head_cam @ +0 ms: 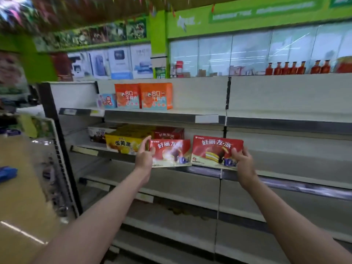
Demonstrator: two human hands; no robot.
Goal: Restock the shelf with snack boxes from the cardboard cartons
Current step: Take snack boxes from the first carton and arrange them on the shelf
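Left hand [144, 157]: clasps left red box [171, 153] by its end. Right hand [242, 161]: clasps right red box [216, 151] by its corner. Both at the second shelf [285, 180] edge. Step: shelving. Next, likely: push back beside yellow boxes [122, 143], level.

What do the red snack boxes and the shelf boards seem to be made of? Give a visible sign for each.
Red snack boxes: likely printed paperboard with a glossy finish; sharp folded edges, and glare on the left box.
Shelf boards: probably cream-painted sheet metal; thin flat panels with a greyish strip along the front edge.
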